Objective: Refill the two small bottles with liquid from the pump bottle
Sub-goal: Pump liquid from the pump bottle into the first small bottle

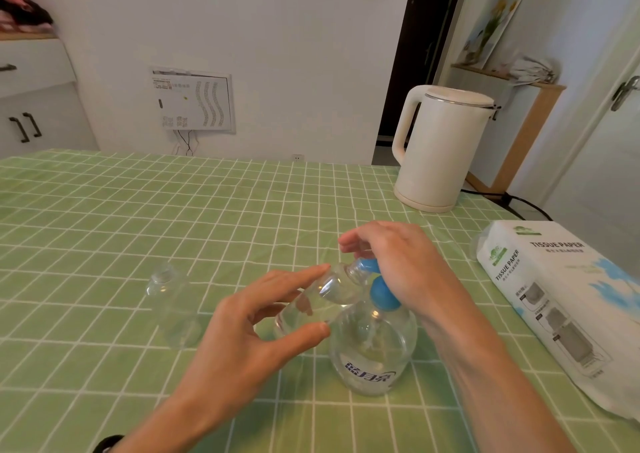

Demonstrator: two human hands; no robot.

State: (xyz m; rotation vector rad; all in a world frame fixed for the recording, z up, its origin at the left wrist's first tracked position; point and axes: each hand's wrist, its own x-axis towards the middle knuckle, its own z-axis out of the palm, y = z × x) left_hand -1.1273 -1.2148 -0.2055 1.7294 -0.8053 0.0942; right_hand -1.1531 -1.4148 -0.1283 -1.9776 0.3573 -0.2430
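Here the left hand [249, 324] holds the first small bottle [322, 300], a clear, rounded plastic one, pinched between the thumb below and the fingers above, with the index finger lying long along its shoulder. The bottle is lifted off the bench and tilted, its narrow neck pointing up and to the right at the blue spout. The right hand [398, 262] is curled down over the pump head [382, 295], a smooth, glossy blue plastic piece, and its fingers wrap the spout where it meets the small bottle's mouth; whether the spout is inside the mouth cannot be told. The pump bottle [374, 348] stands upright on the bench just under both hands, a squat, transparent, round-shouldered body with dark blue lettering on its front and a thin tube showing inside. The second small bottle [173, 307], equally clear and uncapped, stands upright to the left, apart from the hands. The bench [104, 210] is covered with a soft green cloth checked with white lines, slightly rumpled. At its far right corner sits a matte cream kettle [440, 147] with a loop handle, and nearer, along the right edge, lies a white pack of tissue paper [561, 307] in shiny film.
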